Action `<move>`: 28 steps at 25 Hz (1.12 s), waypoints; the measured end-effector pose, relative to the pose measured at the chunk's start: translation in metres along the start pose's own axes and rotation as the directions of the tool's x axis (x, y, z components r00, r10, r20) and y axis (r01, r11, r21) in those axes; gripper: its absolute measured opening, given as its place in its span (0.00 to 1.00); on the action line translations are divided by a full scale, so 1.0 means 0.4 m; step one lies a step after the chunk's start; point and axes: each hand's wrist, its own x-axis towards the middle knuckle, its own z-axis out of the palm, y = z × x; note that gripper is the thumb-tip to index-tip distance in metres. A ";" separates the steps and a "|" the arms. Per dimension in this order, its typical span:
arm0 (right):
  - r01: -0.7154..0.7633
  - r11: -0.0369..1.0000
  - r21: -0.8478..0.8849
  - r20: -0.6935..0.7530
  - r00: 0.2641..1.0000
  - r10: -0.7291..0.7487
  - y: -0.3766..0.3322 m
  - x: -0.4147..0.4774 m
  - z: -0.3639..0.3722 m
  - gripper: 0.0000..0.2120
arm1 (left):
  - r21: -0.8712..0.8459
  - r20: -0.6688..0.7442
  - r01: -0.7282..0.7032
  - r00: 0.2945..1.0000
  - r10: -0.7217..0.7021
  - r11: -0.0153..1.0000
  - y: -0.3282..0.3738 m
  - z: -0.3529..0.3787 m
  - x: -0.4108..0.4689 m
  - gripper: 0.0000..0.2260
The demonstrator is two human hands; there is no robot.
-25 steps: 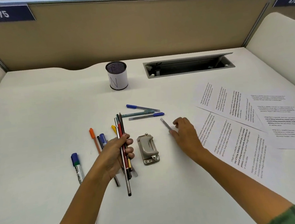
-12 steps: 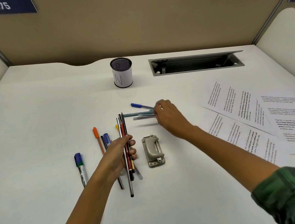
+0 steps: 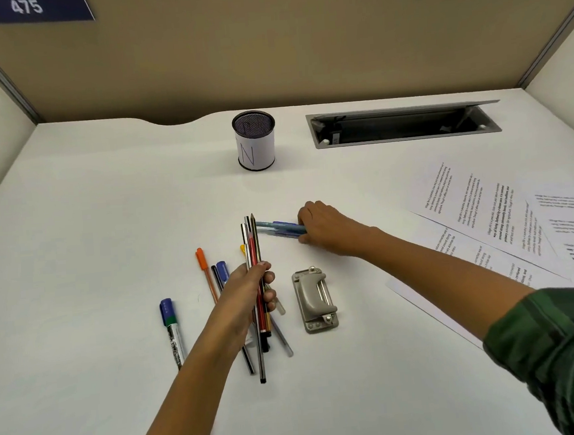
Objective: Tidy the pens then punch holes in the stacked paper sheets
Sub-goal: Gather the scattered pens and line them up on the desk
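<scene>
My left hand [image 3: 247,297] grips a bundle of pens and pencils [image 3: 254,250] that points away from me, just left of the grey hole punch [image 3: 314,299]. Further back, my right hand [image 3: 327,228] curls round a few blue pens [image 3: 278,227] lying flat on the white desk [image 3: 106,214]. An orange pen [image 3: 204,270], a blue-capped pen [image 3: 222,268] and a blue-and-green marker [image 3: 171,326] lie loose left of my left hand. The mesh pen cup [image 3: 255,141] marked "N" stands at the back. Printed paper sheets [image 3: 484,215] lie spread at the right.
An open cable tray [image 3: 405,124] is sunk into the desk at the back right. Tan partition walls [image 3: 265,47] close off the back and both sides.
My right hand moved from near the punch up to the blue pens and gathered them together in its fingers. The left hand kept its bundle and stayed nearly still.
</scene>
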 end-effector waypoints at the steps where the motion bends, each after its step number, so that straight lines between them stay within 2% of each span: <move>1: 0.009 1.000 0.008 0.022 1.000 -0.009 -0.003 -0.004 0.001 0.15 | -0.004 -0.001 0.003 1.000 -0.003 1.000 0.000 -0.001 0.002 0.04; 5: 0.067 0.991 -0.116 0.032 0.997 -0.064 -0.012 -0.025 0.009 0.11 | -0.001 -0.005 0.009 1.000 -0.009 1.000 -0.002 0.000 0.010 0.04; 7: 0.062 0.992 -0.110 0.035 0.998 -0.058 -0.009 -0.036 0.003 0.11 | -0.002 -0.004 0.004 1.000 -0.004 1.000 -0.003 0.000 0.012 0.04; 9: 0.020 0.998 -0.052 0.020 1.000 -0.019 -0.016 -0.048 -0.011 0.08 | 0.012 -0.001 -0.011 1.000 0.011 1.000 -0.006 0.000 0.013 0.03; 11: -0.095 0.980 0.174 0.000 0.995 0.096 -0.037 -0.065 -0.034 0.05 | 0.013 0.001 -0.035 0.999 0.035 0.999 -0.006 0.004 0.017 0.03; 13: -0.196 0.853 0.485 0.017 0.977 0.215 -0.071 -0.085 -0.068 0.06 | 0.011 0.003 -0.063 0.998 0.063 0.998 -0.002 0.014 0.022 0.04; 15: -0.191 0.695 0.693 0.028 0.971 0.239 -0.111 -0.108 -0.107 0.08 | 0.022 -0.005 -0.101 0.995 0.102 0.995 0.008 0.030 0.025 0.06; 18: -0.139 0.450 0.882 0.043 0.975 0.217 -0.173 -0.141 -0.150 0.07 | 0.047 0.002 -0.192 0.981 0.192 0.980 0.026 0.051 0.028 0.10; 20: -0.148 0.315 0.938 0.075 0.970 0.233 -0.204 -0.159 -0.166 0.08 | 0.068 0.018 -0.244 0.970 0.243 0.967 0.034 0.061 0.026 0.15; 21: -0.167 0.293 0.941 0.092 0.963 0.254 -0.216 -0.165 -0.170 0.10 | 0.085 0.015 -0.258 0.966 0.258 0.962 0.036 0.064 0.023 0.17; 22: -0.190 0.313 0.931 0.100 0.955 0.280 -0.226 -0.172 -0.170 0.11 | 0.112 0.003 -0.265 0.964 0.266 0.958 0.035 0.068 0.018 0.19; 25: -0.215 0.427 0.878 0.062 0.937 0.345 -0.267 -0.187 -0.166 0.12 | 0.247 -0.065 -0.270 0.954 0.294 0.931 0.028 0.078 0.010 0.19; 28: -0.208 0.402 0.892 0.038 0.919 0.391 -0.317 -0.201 -0.153 0.12 | 0.274 -0.100 -0.295 0.938 0.332 0.915 0.024 0.085 0.009 0.14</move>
